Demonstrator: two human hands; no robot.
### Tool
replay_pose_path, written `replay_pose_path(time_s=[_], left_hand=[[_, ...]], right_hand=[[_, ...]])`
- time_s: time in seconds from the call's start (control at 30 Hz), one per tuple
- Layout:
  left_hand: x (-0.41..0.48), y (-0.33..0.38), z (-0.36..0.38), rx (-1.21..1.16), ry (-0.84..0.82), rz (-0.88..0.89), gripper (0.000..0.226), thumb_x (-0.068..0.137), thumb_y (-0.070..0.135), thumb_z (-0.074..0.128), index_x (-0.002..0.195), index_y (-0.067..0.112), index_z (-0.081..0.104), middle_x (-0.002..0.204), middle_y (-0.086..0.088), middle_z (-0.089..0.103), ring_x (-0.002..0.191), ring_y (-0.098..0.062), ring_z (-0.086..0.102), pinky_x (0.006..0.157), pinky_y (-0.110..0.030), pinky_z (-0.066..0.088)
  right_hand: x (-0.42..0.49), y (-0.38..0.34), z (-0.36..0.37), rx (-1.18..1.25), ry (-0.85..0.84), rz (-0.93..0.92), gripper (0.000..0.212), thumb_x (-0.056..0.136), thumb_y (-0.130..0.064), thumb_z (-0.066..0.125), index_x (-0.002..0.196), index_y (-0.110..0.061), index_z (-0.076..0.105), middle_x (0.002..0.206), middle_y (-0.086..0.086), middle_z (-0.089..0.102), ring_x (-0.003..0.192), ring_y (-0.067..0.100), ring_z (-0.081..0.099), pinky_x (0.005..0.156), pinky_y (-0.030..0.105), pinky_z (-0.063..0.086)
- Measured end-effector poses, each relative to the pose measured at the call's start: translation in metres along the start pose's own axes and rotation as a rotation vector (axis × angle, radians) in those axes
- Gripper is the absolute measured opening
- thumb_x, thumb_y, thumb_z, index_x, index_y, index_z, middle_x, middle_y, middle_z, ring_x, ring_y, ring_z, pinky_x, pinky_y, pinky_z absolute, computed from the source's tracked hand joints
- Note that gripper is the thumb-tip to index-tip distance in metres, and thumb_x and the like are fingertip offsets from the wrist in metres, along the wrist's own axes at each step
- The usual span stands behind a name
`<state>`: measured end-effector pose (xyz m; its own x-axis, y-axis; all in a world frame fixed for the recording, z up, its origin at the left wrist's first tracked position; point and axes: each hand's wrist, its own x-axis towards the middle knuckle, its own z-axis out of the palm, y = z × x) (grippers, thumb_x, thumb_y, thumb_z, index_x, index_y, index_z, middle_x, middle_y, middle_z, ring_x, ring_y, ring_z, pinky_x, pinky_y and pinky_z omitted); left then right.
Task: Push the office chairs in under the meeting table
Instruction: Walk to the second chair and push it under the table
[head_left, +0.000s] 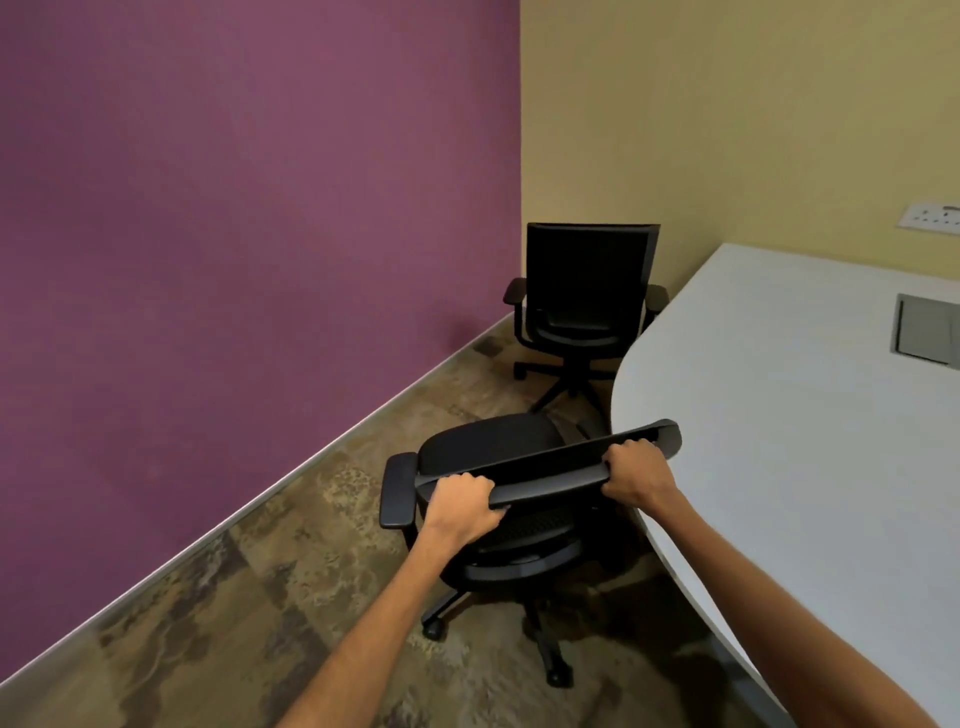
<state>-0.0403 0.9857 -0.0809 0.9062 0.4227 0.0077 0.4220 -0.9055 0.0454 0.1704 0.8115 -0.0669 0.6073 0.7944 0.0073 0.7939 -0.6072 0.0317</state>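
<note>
A black office chair (491, 447) stands just below me, its seat facing the far corner, beside the rounded end of the grey meeting table (779, 415). My left hand (462, 506) grips the left part of its backrest's top edge. My right hand (636, 473) grips the right part of that same edge, close to the table's rim. A second black office chair (587, 291) stands in the far corner, facing me, with its right armrest near the table's edge. Neither seat is under the tabletop.
A purple wall (234, 234) runs along the left and a yellow wall (727, 114) closes the back. Patterned brown carpet (260, 597) covers the floor between wall and table. A grey cable hatch (927, 330) is set in the tabletop; a wall socket (932, 215) sits above.
</note>
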Motion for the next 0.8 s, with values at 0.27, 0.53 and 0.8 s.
replay_pose_path(time_s=[0.27,0.53,0.8], left_hand=[[0.036,-0.035,0.008,0.063,-0.025,0.109,0.025,0.072,0.036,0.050,0.057,0.016,0.050,0.049,0.005,0.038,0.047,-0.020,0.036,0.050,-0.032,0.026],[0.052,-0.097,0.005,0.044,-0.062,0.107,0.028,0.066,0.043,0.051,0.053,0.019,0.044,0.049,0.005,0.047,0.044,-0.018,0.043,0.048,-0.029,0.031],[0.067,-0.150,0.010,-0.003,-0.120,0.332,0.020,0.060,0.042,0.045,0.063,0.022,0.040,0.064,0.005,0.050,0.062,-0.024,0.055,0.055,-0.033,0.032]], right_hand=[[0.028,-0.001,0.016,0.000,0.087,-0.041,0.028,0.080,-0.033,0.052,0.055,-0.021,0.049,0.058,0.005,0.061,0.056,0.031,0.057,0.052,0.031,0.032],[0.027,-0.072,0.007,0.058,0.021,0.026,0.011,0.056,-0.032,0.048,0.054,-0.021,0.045,0.049,-0.002,0.044,0.051,0.028,0.044,0.053,0.029,0.026],[0.016,-0.150,0.015,0.067,0.072,0.230,0.013,0.051,-0.027,0.050,0.049,-0.017,0.043,0.041,-0.002,0.031,0.041,0.023,0.034,0.046,0.027,0.023]])
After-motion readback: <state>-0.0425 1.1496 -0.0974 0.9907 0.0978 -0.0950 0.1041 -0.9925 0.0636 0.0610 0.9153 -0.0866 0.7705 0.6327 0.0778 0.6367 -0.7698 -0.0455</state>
